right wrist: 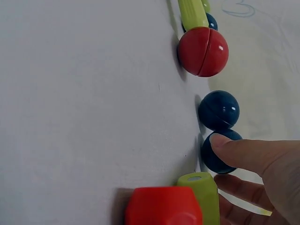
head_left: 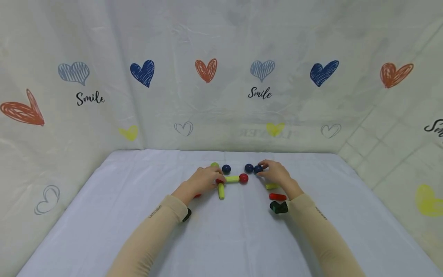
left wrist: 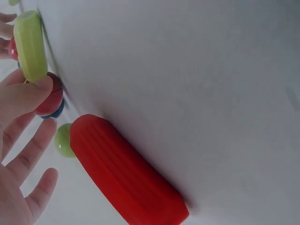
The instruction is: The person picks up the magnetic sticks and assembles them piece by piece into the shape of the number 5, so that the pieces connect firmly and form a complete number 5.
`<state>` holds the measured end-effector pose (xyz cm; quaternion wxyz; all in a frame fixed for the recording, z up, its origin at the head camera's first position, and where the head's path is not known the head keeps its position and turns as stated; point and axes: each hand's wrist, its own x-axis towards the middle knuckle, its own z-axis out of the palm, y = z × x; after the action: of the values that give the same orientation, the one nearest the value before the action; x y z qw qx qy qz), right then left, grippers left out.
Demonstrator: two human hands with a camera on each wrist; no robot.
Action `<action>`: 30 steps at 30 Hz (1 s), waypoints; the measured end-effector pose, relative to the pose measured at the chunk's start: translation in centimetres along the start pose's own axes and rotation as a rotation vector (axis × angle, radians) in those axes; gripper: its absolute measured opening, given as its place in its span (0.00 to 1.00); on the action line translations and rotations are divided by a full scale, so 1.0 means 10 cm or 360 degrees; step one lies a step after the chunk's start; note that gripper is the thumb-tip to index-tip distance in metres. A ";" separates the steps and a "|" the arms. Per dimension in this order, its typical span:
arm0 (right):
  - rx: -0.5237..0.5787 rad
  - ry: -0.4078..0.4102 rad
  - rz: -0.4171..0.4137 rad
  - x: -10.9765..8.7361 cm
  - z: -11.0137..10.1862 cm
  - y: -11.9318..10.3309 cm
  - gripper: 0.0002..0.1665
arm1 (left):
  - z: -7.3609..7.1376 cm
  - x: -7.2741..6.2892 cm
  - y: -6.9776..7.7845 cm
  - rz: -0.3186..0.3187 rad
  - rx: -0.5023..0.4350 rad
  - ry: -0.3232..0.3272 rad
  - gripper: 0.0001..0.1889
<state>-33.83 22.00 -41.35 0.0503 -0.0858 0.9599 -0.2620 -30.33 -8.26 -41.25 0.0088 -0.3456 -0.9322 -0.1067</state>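
My left hand [head_left: 205, 179] pinches a red ball [left wrist: 50, 99] where a yellow-green rod [head_left: 221, 191] meets it; the thumb lies at the joint, the other fingers spread. From that ball a second yellow-green rod [head_left: 232, 179] runs right to another red ball [head_left: 243, 178]. My right hand [head_left: 277, 173] pinches a dark blue ball [right wrist: 218, 157] between thumb and fingers. A second dark blue ball [right wrist: 219, 110] touches it on the table.
Beyond the left hand are a green ball [head_left: 214, 164] and a blue ball [head_left: 226, 169]. Nearer the right wrist lie a yellow-green rod [head_left: 272, 186] and a red rod [head_left: 278, 197]. Another red rod [left wrist: 129, 173] lies under the left wrist. A printed cloth [head_left: 221, 107] hangs behind the table.
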 end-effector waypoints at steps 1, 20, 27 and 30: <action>-0.0003 -0.0001 0.0002 0.00 0.00 0.00 0.28 | 0.01 0.01 0.00 0.0003 0.0007 0.0004 0.17; -0.0021 0.0105 -0.0072 -0.15 -0.12 -0.03 0.27 | 0.06 0.07 0.02 -0.0076 0.0030 -0.0022 0.14; -0.0014 0.0113 -0.0152 -0.26 -0.15 -0.13 0.27 | 0.05 0.06 0.03 -0.0115 -0.0037 -0.0073 0.16; -0.0015 0.0117 -0.0197 -0.30 -0.16 -0.18 0.27 | 0.05 0.06 0.03 -0.0125 -0.0058 -0.0092 0.17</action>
<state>-30.82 21.81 -38.90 -0.0017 -0.1356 0.9552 -0.2632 -30.54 -7.55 -41.59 -0.0286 -0.3119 -0.9428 -0.1139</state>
